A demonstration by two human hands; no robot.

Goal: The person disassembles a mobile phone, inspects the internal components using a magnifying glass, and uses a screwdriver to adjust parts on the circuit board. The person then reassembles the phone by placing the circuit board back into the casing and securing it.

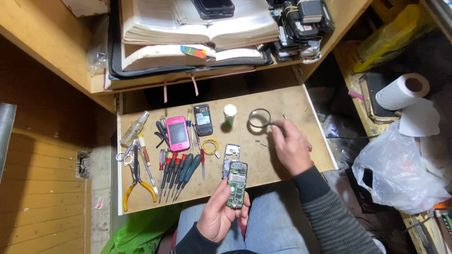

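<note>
- Nearest, left hand (217, 217): palm up over the lap, fingers curled around a bare phone circuit board (236, 184).
- Inspection step, seemingly; next move calls for bringing lens over board.
- Right hand (291, 146): stretched onto the pull-out shelf (282, 101), fingertips pinching the handle of a magnifying glass (260, 118).
- Beyond: pink phone (178, 133), screwdrivers (176, 171).

Pink phone (178, 133), screwdrivers (178, 170), pliers (137, 184) — paper roll (402, 91)
</note>
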